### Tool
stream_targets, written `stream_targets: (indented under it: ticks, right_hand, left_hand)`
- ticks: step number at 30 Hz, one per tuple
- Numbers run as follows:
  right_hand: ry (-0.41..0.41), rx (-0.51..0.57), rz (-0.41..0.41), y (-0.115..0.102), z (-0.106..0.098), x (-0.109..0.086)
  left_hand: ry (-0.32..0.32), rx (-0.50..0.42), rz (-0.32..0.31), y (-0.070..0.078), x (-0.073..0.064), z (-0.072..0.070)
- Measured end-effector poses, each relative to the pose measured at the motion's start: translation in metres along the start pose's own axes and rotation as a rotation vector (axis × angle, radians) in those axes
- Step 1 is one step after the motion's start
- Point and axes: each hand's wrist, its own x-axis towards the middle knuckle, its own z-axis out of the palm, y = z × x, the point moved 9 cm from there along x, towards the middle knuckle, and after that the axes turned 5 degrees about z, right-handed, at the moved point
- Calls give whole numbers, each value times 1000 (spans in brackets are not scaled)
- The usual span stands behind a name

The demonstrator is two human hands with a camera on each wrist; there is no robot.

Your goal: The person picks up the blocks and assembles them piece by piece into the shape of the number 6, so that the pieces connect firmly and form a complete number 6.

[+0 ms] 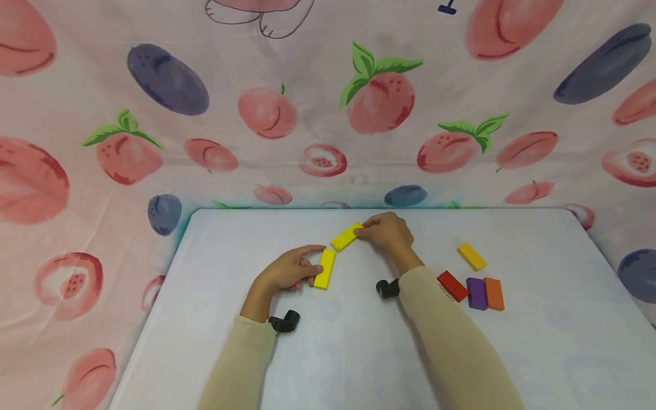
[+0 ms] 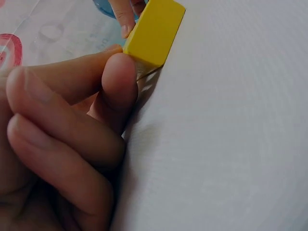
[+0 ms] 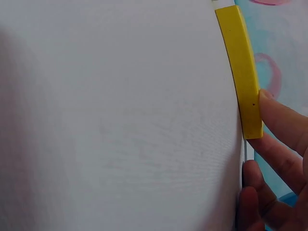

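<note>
Two flat, rectangular yellow blocks lie on the white table near its middle, their near corners almost meeting. My left hand [image 1: 289,269] holds the nearer yellow block [image 1: 326,270] with the index finger reaching to its far end and the thumb on its left side. Above and to the right, my right hand [image 1: 388,230] pinches the right end of the farther yellow block [image 1: 345,237], which slants up to the right. In the right wrist view, the thumb and a finger grip one end of that long block [image 3: 243,72]. The left wrist view shows fingertips [image 2: 119,72] against a yellow block [image 2: 156,33].
Right of my right forearm lie a red block [image 1: 453,286], a purple block [image 1: 477,294] and an orange block [image 1: 494,294] side by side. An orange-yellow block [image 1: 471,256] rests beyond them. A fruit-patterned cloth [image 1: 318,114] hangs behind the table [image 1: 348,353].
</note>
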Motion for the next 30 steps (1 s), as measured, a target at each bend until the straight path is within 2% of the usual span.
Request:
stream_targets:
  ticks: [3,5,8,10,13,24,30]
  right_hand:
    - [-16,66,-13,0,2,2]
    - [-67,155,-15,1,7,5]
    - [-177,329,25,5,19,9]
    - [-228,409,64,8,26,11]
    - [-261,489,89,11,31,13]
    - [-216,541,98,8,31,14]
    - [-162,505,113,7,29,12]
  left_hand:
    - [-4,3,5,0,1,1]
    - [-2,5,11,1,2,2]
    - [-4,4,17,1,2,3]
    - [-8,8,20,1,2,3]
    - [-7,21,11,0,1,2]
    - [-5,11,10,-1,0,-1]
    - [-13,11,8,-1,1,0]
